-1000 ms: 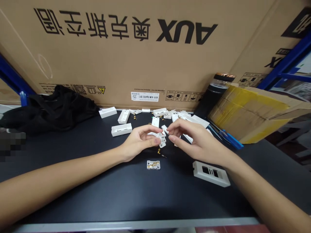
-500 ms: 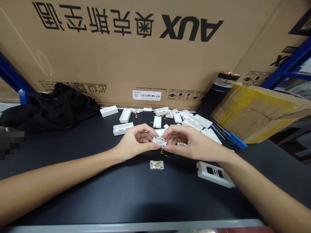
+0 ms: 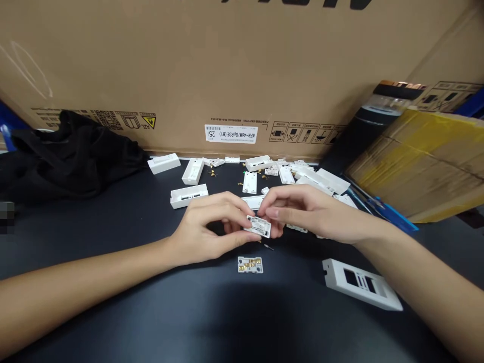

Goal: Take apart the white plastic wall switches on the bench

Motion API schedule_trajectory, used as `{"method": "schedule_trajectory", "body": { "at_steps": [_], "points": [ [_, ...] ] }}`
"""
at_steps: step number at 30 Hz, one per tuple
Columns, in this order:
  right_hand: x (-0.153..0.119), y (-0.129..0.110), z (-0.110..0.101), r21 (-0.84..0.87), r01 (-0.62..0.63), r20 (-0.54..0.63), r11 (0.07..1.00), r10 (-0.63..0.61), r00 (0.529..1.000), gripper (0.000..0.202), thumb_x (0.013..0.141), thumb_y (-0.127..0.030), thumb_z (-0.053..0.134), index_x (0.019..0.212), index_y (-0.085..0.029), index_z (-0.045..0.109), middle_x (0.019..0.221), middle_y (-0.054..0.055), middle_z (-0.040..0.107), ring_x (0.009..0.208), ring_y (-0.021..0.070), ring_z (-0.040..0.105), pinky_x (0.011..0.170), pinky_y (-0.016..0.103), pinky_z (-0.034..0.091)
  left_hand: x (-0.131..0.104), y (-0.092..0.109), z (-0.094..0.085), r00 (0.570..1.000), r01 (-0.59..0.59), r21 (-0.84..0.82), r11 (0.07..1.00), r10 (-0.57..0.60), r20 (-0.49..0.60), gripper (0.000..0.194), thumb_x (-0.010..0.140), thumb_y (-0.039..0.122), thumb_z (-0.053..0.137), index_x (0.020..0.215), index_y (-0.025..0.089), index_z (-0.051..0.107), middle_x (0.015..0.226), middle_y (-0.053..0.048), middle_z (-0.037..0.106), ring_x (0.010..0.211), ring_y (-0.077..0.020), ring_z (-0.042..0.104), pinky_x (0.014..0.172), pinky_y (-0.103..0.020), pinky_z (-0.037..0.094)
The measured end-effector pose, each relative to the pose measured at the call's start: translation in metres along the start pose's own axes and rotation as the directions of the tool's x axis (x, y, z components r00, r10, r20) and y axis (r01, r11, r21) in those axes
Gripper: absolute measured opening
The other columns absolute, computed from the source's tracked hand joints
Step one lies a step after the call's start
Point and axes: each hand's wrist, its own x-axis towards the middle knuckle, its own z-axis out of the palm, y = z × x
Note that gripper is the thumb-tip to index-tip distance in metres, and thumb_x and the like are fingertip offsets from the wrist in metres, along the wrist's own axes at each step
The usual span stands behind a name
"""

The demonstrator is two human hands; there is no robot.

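In the head view, my left hand [image 3: 217, 227] pinches a small white plastic cover [image 3: 260, 227] between thumb and fingers. Its moulded inner side with slots and round holes faces me. My right hand [image 3: 298, 209] is curled at the cover's right end, fingertips partly behind it and thumb raised above it. Below my hands, a small white plastic base [image 3: 250, 265] with brass contacts inside lies flat on the dark table. A thin small pin-like piece [image 3: 268, 247] lies just under the cover.
Several white housings and plates [image 3: 249, 182] with small brass pieces [image 3: 213, 173] spread along the back. A white frame [image 3: 363, 284] lies at right. Black cloth [image 3: 71, 156], a dark bottle [image 3: 363, 126], a taped carton [image 3: 419, 166] and a blue-handled tool [image 3: 397, 217] flank them. A large cardboard box [image 3: 189, 75] stands behind.
The white cover has turned so its inner side shows flatter toward me. My right thumb has lifted off its front edge. The camera view has tilted down and moved closer.
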Motion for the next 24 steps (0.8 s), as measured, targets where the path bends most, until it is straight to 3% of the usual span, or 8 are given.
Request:
{"method": "schedule_trajectory", "body": {
  "at_steps": [6,15,19,24],
  "points": [
    [-0.001,0.003,0.005,0.171,-0.142,0.096,0.975,0.126,0.987,0.032,0.092,-0.047,0.067,0.091,-0.016,0.068,0.075,0.004,0.075,0.070,0.0135,0.072,0.070,0.025,0.059,0.001,0.000,0.002,0.964,-0.263,0.119,0.958,0.265,-0.004,0.017,0.079,0.013,0.082,0.093,0.013,0.073,0.099,-0.010,0.072,0.068,-0.0079,0.065,0.054,-0.016,0.055],
    [-0.007,0.005,0.015,0.259,-0.198,0.193,0.946,0.150,0.970,0.026,0.097,-0.040,0.063,0.097,-0.014,0.064,0.087,0.007,0.075,0.072,0.0151,0.075,0.068,0.026,0.061,-0.004,0.006,0.002,0.933,-0.359,0.196,0.913,0.358,0.044,0.015,0.081,0.012,0.080,0.094,0.011,0.073,0.102,-0.012,0.070,0.068,-0.0076,0.066,0.061,-0.018,0.057],
    [-0.012,0.000,0.017,0.137,-0.135,0.143,0.981,0.115,0.983,0.029,0.097,-0.042,0.063,0.099,-0.013,0.067,0.083,0.007,0.076,0.074,0.0145,0.073,0.072,0.026,0.060,-0.005,0.007,0.002,0.922,-0.386,0.217,0.897,0.385,0.049,0.016,0.081,0.012,0.080,0.096,0.012,0.074,0.101,-0.011,0.071,0.068,-0.0070,0.065,0.061,-0.017,0.056],
    [-0.025,-0.011,0.018,-0.080,0.021,-0.052,0.997,-0.025,0.998,0.021,0.094,-0.037,0.067,0.099,-0.017,0.069,0.078,0.002,0.075,0.075,0.0121,0.069,0.073,0.022,0.055,-0.005,0.006,0.003,0.931,-0.362,0.242,0.900,0.362,0.046,0.012,0.084,0.018,0.078,0.094,0.014,0.072,0.099,-0.007,0.071,0.055,-0.0027,0.057,0.052,-0.014,0.052]
  ]
}}
